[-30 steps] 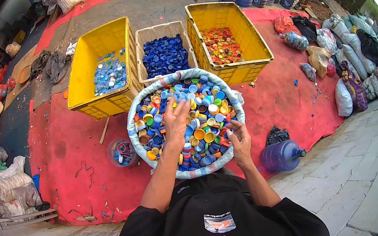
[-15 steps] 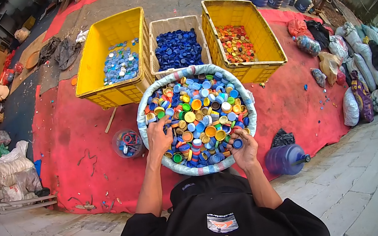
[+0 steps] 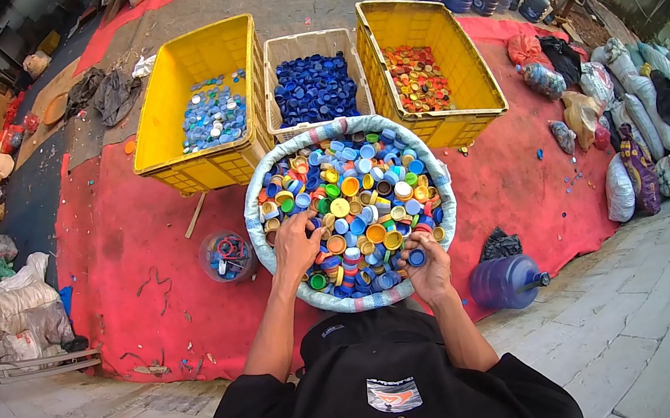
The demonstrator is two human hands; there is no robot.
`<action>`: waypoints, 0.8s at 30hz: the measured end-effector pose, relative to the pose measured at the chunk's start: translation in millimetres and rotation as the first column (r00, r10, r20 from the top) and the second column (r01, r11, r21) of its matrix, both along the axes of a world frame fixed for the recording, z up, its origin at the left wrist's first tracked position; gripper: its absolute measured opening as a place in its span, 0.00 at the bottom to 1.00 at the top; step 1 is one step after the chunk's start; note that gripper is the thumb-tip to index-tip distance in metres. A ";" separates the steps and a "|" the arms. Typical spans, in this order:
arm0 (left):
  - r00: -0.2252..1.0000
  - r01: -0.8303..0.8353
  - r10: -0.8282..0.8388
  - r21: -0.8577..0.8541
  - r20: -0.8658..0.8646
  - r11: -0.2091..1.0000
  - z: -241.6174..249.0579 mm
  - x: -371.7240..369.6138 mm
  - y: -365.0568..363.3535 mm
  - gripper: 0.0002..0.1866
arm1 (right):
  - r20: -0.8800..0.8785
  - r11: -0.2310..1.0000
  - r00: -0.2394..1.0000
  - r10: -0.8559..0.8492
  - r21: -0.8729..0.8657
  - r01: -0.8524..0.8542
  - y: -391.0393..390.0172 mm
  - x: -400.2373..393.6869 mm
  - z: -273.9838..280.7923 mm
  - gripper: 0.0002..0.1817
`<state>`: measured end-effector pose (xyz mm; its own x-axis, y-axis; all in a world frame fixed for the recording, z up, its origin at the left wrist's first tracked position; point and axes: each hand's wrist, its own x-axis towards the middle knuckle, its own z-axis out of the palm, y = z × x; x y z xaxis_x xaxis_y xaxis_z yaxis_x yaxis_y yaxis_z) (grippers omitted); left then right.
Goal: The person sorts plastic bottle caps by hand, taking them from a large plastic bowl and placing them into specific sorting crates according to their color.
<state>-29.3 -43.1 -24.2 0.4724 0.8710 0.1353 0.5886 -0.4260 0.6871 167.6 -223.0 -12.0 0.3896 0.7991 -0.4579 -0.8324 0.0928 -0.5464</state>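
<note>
A round tub with a pale blue, checked cloth rim (image 3: 268, 260) is heaped with mixed bottle caps (image 3: 344, 207) in blue, yellow, orange, green and white. At the left side of the heap is my left hand (image 3: 298, 243), its fingers curled down onto the caps; what lies between the fingertips is hidden. My right hand (image 3: 432, 271) is over the tub's near right edge. Its fingers grip a dark blue bottle cap (image 3: 417, 258), hollow side up.
Beyond the tub stand a yellow crate (image 3: 155, 137) with light blue caps, a white crate (image 3: 275, 104) with dark blue caps, and another yellow crate (image 3: 479, 87) with orange-red caps. A small bucket (image 3: 226, 255) is left; a large water bottle (image 3: 507, 283) lies right.
My left hand has shifted right and slightly down over the caps, its fingers drawing together. My right hand still grips the dark blue cap and has moved slightly left.
</note>
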 end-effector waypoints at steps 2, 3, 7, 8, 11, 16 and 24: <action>1.000 -0.017 0.018 -0.005 0.008 1.000 0.2 1.7 -0.2 0.20 | 0.017 1.000 1.000 0.006 -0.003 -0.006 0.0 -1.4 -3.0 0.09; 0.999 -0.014 0.014 -0.010 0.029 1.000 0.7 3.4 0.0 0.21 | 0.025 1.000 1.000 0.009 -0.004 -0.009 0.5 -1.9 -4.1 0.09; 0.997 -0.002 0.016 -0.173 0.081 0.985 1.8 9.8 -1.6 0.23 | 0.047 1.000 0.999 0.018 -0.001 -0.018 2.8 -3.7 -5.4 0.10; 0.996 -0.001 0.024 -0.247 0.087 0.969 1.7 10.1 -2.1 0.23 | 0.052 1.000 0.998 0.020 -0.002 -0.019 3.0 -4.4 -4.4 0.10; 0.997 0.025 -0.018 -0.094 0.073 0.995 -15.9 6.8 -0.6 0.27 | 0.059 0.999 0.998 0.032 0.005 -0.033 3.9 -5.2 -6.0 0.09; 0.988 -0.002 0.052 -0.325 0.146 0.946 -14.4 0.9 -5.5 0.24 | 0.382 0.991 0.915 0.127 -0.088 -0.101 6.0 -8.1 -4.7 0.13; 0.752 0.344 0.400 -0.830 0.524 0.440 26.4 6.0 -52.5 0.19 | 0.977 0.947 -0.020 0.213 -0.211 -0.242 34.4 -39.1 26.0 0.29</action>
<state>-23.3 -95.6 2.2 0.5789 0.6807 -0.4490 -0.0905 0.6009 0.7942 128.6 -188.6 14.0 0.2429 0.9499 0.1965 0.5239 0.0420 -0.8507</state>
